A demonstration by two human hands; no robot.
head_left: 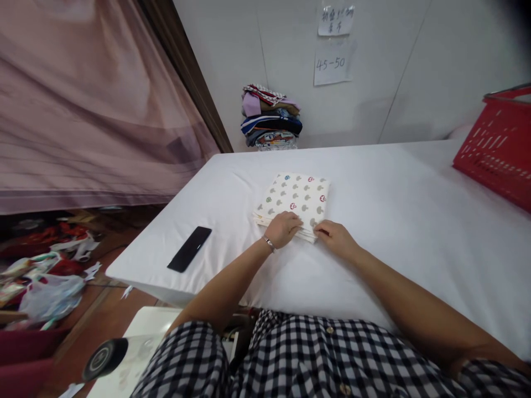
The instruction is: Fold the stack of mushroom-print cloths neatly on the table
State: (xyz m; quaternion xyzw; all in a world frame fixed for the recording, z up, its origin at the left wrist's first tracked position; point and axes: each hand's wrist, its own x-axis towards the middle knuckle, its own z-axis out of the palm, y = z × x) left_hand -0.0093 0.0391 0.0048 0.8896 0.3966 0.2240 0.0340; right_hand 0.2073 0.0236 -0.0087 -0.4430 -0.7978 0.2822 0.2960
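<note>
White table [398,193]; mushroom-print cloth [295,194] on top, folded. Upper sheet [335,22]: handwritten Chinese, partly blurred; lower sheet [333,63]: "45-50". Left hand [284,228] curled on cloth's near edge, grip unclear; right hand [337,237] pinching near-right corner.

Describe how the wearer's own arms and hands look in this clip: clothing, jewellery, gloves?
Both the left hand and the right hand are bare, with no gloves. A narrow, silver-coloured bracelet circles the left wrist; none shows on the right. The sleeves are black-and-white checked and leave the forearms uncovered.
</note>
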